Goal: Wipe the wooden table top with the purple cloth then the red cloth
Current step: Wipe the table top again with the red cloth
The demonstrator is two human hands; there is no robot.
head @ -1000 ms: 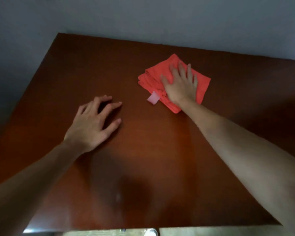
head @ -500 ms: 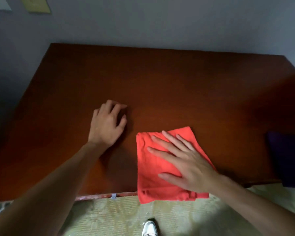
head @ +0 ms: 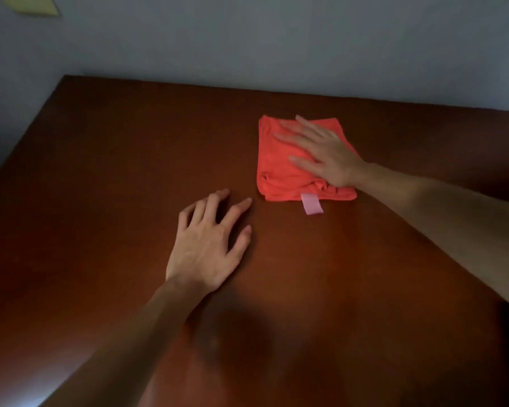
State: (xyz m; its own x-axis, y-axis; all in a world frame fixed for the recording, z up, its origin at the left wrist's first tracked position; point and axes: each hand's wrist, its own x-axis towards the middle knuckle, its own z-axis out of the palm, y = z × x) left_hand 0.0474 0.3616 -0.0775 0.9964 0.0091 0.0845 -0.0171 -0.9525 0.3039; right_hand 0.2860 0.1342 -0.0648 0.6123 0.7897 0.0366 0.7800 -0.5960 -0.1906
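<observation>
While right hand (head: 325,154) presses red cloth (head: 282,168), left hand (head: 209,245) rests on table (head: 100,171).

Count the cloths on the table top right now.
1: the red cloth, folded, lies far right of centre under the flat right hand. No purple cloth shows; it may be outside the frame.

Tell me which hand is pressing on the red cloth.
The right hand lies flat, fingers straight, on the red cloth. The left hand rests on the bare wooden table, apart from the cloth.
</observation>
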